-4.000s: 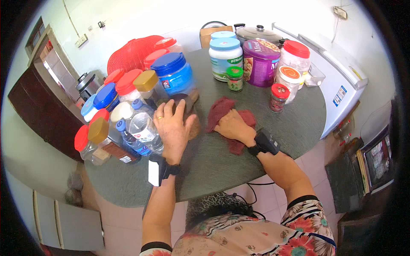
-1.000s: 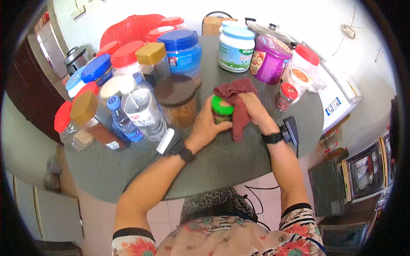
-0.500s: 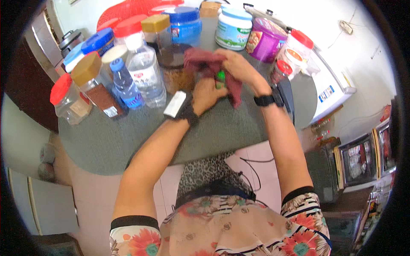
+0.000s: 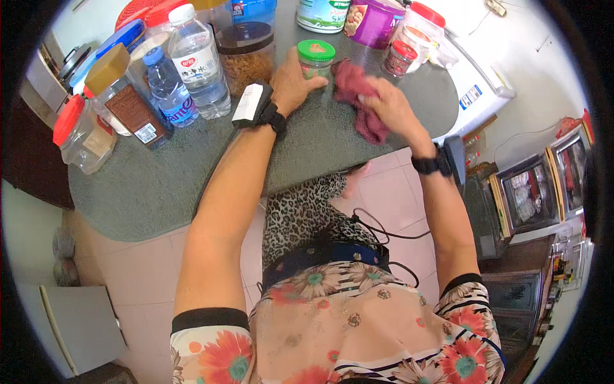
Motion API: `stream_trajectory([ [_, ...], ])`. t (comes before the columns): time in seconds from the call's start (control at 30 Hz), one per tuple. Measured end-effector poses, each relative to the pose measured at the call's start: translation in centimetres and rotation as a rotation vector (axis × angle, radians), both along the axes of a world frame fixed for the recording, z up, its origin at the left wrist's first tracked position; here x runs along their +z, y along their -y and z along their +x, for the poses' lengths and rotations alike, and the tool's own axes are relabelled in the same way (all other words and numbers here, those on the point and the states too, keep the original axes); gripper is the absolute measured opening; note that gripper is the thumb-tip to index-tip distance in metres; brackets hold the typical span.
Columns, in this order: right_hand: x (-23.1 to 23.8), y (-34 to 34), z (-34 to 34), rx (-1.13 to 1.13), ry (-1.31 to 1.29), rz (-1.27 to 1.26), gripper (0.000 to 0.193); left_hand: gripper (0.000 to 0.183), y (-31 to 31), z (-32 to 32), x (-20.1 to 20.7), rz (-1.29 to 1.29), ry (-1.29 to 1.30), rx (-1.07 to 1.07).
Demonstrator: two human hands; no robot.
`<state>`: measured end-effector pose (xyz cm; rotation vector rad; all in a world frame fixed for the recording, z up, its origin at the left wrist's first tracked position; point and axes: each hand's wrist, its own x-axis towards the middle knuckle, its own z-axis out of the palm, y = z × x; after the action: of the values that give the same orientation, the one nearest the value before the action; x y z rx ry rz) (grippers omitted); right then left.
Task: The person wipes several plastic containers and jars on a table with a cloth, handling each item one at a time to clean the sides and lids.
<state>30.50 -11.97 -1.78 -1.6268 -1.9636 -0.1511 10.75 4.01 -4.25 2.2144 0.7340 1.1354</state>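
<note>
A small glass jar with a green lid stands upright on the dark grey table. My left hand wraps round its left and near side, with the thumb across the front. To the right of the jar, a maroon cloth is bunched in my right hand, its lower end hanging toward the table edge. The cloth is apart from the jar. Just behind my left hand stands a wide jar with a dark lid and brown contents.
The grey table has a rounded front edge. On its left stand a large clear water bottle, a smaller blue-capped bottle and several lidded jars. A purple tub and a small red-lidded jar stand at the back right.
The cloth has come off the green-lidded jar and moved right and nearer with my right hand. The jar's lid now shows fully, and my left hand still holds it.
</note>
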Motion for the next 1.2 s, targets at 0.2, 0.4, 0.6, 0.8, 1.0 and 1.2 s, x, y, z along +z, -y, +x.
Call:
stream_trajectory([
  [0.2, -2.3, 2.5, -3.1, -0.13, 0.096, 0.201, 0.033, 0.083, 0.3, -0.4, 0.3, 0.025, 0.031, -0.007],
  [0.4, -2.2, 2.3, -2.5, -0.144, 0.065, 0.196, 0.032, 0.081, 0.4, -0.4, 0.4, -0.018, 0.04, -0.024],
  [0.6, -2.2, 2.2, -2.8, -0.135, 0.029, 0.201, 0.03, 0.072, -0.1, -0.4, 0.2, -0.035, 0.008, -0.021],
  [0.8, -2.3, 2.0, -2.4, -0.124, -0.064, 0.197, 0.032, 0.071, 0.1, -0.5, 0.2, -0.053, 0.044, -0.052],
  [1.0, -2.4, 1.9, -2.0, -0.121, -0.212, 0.132, 0.031, 0.072, 0.5, -0.6, 0.7, -0.123, 0.002, -0.034],
  [1.2, -2.2, 2.2, -2.3, -0.113, -0.175, 0.179, 0.031, 0.069, 0.6, -0.5, 0.6, -0.137, 0.048, -0.054],
])
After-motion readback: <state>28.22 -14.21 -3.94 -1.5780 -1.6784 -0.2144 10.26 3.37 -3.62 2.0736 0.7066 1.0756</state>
